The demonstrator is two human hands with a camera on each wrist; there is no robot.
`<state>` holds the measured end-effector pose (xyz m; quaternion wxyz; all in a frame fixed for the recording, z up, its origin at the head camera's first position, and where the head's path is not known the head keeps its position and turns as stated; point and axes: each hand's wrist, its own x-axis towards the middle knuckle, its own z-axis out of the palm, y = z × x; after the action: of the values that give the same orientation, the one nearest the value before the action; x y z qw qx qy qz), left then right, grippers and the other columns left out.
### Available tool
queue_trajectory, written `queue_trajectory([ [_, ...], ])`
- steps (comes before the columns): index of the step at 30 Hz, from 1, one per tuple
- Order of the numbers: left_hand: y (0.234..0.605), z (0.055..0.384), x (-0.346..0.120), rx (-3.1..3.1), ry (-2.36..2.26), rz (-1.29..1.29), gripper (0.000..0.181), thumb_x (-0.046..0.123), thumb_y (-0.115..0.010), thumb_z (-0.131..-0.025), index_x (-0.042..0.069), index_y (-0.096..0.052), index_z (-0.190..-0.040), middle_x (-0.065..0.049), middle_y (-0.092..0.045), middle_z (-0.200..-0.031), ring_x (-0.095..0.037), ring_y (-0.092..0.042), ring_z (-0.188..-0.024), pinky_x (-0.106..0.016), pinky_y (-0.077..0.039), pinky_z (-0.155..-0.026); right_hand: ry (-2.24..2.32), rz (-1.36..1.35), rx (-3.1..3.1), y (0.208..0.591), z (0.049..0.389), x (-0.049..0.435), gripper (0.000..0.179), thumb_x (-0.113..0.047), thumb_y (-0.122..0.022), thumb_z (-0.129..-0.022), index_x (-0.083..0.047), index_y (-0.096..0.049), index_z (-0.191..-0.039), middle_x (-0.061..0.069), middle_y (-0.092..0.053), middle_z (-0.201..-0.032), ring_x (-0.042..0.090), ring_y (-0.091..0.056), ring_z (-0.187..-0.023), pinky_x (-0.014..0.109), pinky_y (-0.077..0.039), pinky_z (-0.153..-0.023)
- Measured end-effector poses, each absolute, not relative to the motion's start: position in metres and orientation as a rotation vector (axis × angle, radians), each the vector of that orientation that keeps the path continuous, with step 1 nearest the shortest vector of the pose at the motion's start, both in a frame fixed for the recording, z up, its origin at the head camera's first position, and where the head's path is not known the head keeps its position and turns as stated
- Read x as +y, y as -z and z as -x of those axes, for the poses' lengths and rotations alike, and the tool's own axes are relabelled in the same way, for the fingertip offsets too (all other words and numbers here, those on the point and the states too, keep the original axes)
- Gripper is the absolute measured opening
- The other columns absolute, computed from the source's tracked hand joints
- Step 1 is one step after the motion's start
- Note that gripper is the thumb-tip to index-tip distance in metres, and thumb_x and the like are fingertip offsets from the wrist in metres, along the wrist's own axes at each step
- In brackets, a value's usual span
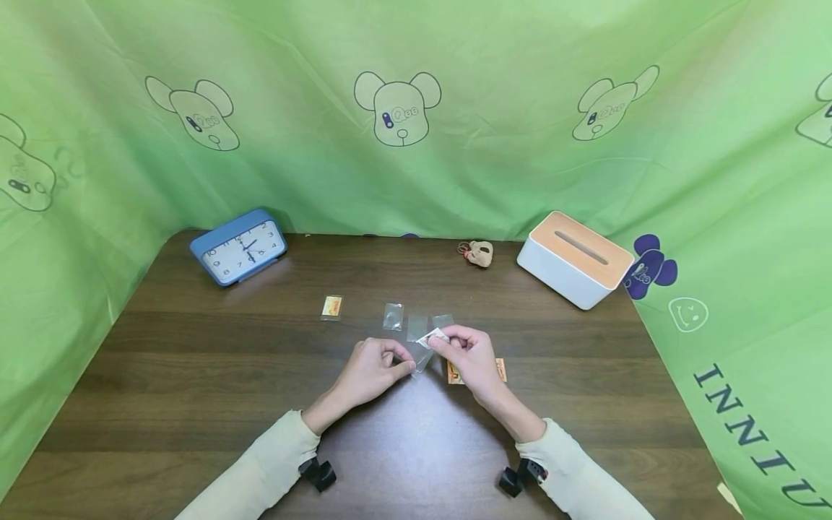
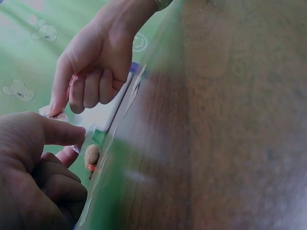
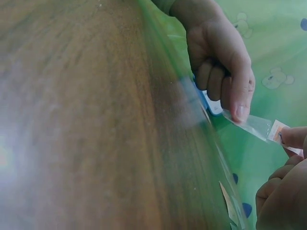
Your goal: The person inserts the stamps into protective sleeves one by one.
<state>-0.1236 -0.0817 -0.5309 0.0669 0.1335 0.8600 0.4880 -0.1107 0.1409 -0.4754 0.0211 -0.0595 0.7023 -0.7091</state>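
Observation:
My left hand (image 1: 372,372) pinches the lower end of a small clear plastic bag (image 3: 254,125) between thumb and index finger, above the table. My right hand (image 1: 473,361) pinches a small printed card (image 1: 432,337) at the bag's other end. In the right wrist view the card touches or overlaps the bag's mouth; whether its edge is inside, I cannot tell. Orange printed cards (image 1: 454,373) lie on the table, partly hidden beneath my right hand. Just beyond both hands lie a clear bag (image 1: 393,316), a second bag (image 1: 417,327) and a third bag (image 1: 443,320).
To the left, a bag with an orange-and-yellow card in it (image 1: 332,307) lies flat on the brown table (image 1: 195,375). A blue clock (image 1: 240,245) stands at the back left. Along the back are a small tan trinket (image 1: 480,253) with red cord and a white tissue box (image 1: 565,271) with a wooden lid.

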Motion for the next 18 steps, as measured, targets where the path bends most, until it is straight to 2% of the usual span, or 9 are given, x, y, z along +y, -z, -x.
queue_trajectory([
  [5, 0.5270, 0.1213, -0.0822, 2.600, -1.515, -0.465, 0.005, 0.028, -0.088, -0.092, 0.024, -0.084, -0.090, 0.016, -0.036, -0.051, 0.001, -0.030, -0.046, -0.027, -0.034, -0.047, 2.173, 0.182, 2.193, 0.4759, 0.1111, 0.1417, 0.016, 0.004, -0.078, -0.096, 0.018, -0.073, -0.101, -0.012, -0.042, -0.063, 0.000, -0.034, -0.058, 0.017, -0.025, -0.053],
  [12, 0.5269, 0.1238, -0.0832, 2.590, -1.465, -0.392, 0.008, 0.031, -0.089, -0.093, 0.032, -0.083, -0.088, 0.018, -0.037, -0.048, 0.000, -0.032, -0.045, -0.025, -0.034, -0.049, 2.149, 0.211, 2.219, 0.4755, 0.1115, 0.1429, 0.015, 0.004, -0.079, -0.094, 0.017, -0.074, -0.100, -0.012, -0.039, -0.061, 0.000, -0.032, -0.055, 0.016, -0.025, -0.050],
  [16, 0.5277, 0.1227, -0.0830, 2.599, -1.480, -0.418, 0.008, 0.029, -0.089, -0.093, 0.031, -0.083, -0.088, 0.017, -0.037, -0.049, 0.000, -0.032, -0.046, -0.025, -0.033, -0.047, 2.077, 0.255, 2.297, 0.4777, 0.1120, 0.1436, 0.012, 0.004, -0.082, -0.093, 0.013, -0.077, -0.100, -0.011, -0.035, -0.060, -0.001, -0.030, -0.054, 0.016, -0.025, -0.049],
  [18, 0.5228, 0.1195, -0.0830, 2.621, -1.490, -0.460, 0.006, 0.027, -0.088, -0.093, 0.027, -0.083, -0.090, 0.015, -0.037, -0.051, -0.001, -0.031, -0.047, -0.026, -0.032, -0.047, 2.030, 0.269, 2.341, 0.4787, 0.1122, 0.1437, 0.012, 0.003, -0.084, -0.092, 0.011, -0.079, -0.099, -0.011, -0.034, -0.060, -0.001, -0.030, -0.054, 0.016, -0.025, -0.050],
])
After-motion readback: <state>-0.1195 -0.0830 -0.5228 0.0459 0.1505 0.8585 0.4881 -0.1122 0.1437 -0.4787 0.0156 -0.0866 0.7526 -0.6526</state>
